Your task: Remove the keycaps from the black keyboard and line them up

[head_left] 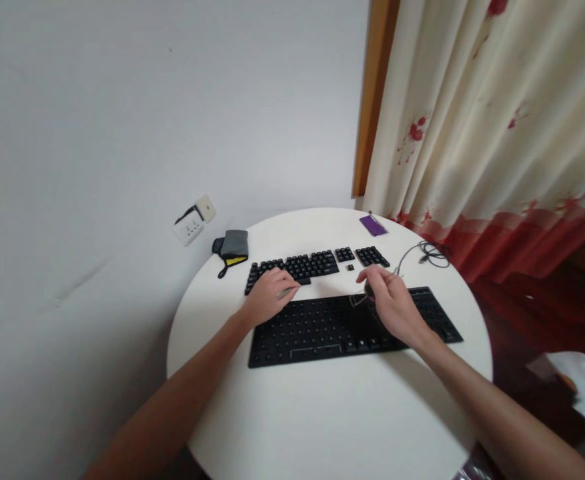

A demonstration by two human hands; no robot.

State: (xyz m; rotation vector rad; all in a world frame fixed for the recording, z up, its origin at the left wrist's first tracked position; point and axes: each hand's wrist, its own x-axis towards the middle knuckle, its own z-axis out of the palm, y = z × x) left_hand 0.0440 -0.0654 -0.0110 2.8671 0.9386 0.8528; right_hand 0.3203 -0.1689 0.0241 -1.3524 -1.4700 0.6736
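Observation:
A black keyboard point(317, 327) lies on the white round table, most of its keycaps off and a few left along its front edge. My right hand point(395, 303) is closed around the dark handle of a wire keycap puller point(357, 300). The puller's wire loop hangs over the keyboard's upper middle. Beyond the keyboard's far left part, my left hand point(268, 295) pinches a thin, pale object point(286, 292) whose kind is unclear. Behind both hands, loose black keycaps point(317, 263) stand in rows, grouped as on a keyboard. One small keycap point(350, 267) sits apart from them.
A grey pouch point(235, 244) with a strap and yellow edge lies at the table's far left. At the far right are a purple packet point(373, 225) and a coiled cable point(435, 253). The wall with a socket point(189, 227) borders the table's left side; curtains point(452, 133) hang at right.

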